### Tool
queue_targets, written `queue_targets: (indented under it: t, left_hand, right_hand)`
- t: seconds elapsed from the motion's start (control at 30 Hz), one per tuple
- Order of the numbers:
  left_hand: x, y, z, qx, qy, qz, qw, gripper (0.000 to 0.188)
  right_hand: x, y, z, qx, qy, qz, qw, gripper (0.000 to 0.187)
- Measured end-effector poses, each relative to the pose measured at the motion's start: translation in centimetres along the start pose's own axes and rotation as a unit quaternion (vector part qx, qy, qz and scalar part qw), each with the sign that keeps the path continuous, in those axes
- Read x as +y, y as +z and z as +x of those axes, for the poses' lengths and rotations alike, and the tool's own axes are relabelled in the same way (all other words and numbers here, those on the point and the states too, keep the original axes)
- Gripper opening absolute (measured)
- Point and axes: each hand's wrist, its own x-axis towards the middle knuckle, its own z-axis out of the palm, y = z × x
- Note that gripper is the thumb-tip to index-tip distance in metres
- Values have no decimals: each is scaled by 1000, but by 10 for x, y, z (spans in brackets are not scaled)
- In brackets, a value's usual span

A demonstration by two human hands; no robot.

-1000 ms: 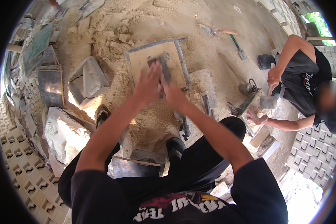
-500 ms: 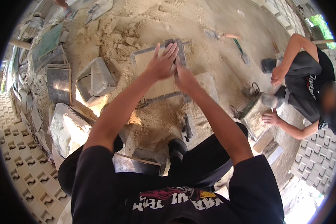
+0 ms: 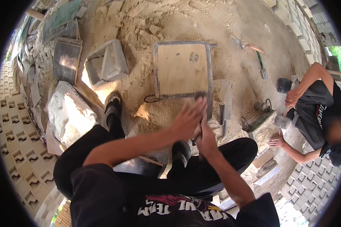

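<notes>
A square metal-edged mould frame (image 3: 209, 68) lies on the ground ahead of me, filled with smooth, pale sandy material. At its near right corner is the dark end of a flat hand tool (image 3: 201, 94); its exact kind is hidden by my hands. My right hand (image 3: 207, 139) is wrapped round this tool. My left hand (image 3: 188, 119) lies flat across it beside the right, fingers stretched forward and slightly blurred. One darker patch (image 3: 193, 56) marks the far right of the pale surface.
At right, a person (image 3: 310, 102) holds a mallet (image 3: 282, 122) by a mould box (image 3: 259, 120). A green-handled trowel (image 3: 260, 62) lies beyond the frame. Concrete blocks (image 3: 115, 62) and dark boards (image 3: 67, 62) stand left. Patterned blocks (image 3: 22, 125) are stacked at far left.
Both hands have drawn the tool toward me, from the frame's far edge to its near right corner. The frame's pale surface is now uncovered. My view has shifted.
</notes>
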Motion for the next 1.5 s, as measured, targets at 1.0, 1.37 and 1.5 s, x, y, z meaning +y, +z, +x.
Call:
queue_targets:
  t: [1.0, 1.37, 1.5]
  left_hand:
    - [-127, -40, -34, -43, -34, 149, 987, 81]
    - [8, 74, 128, -21, -69, -72, 995, 80]
    - [-12, 41, 106, 89, -87, -73, 990, 65]
  right_hand:
    - [-38, -31, 181, -308, -278, -437, 798, 56]
    - [97, -231, 122, -270, -162, -508, 802, 79]
    - [97, -249, 111, -118, -78, -396, 908, 43]
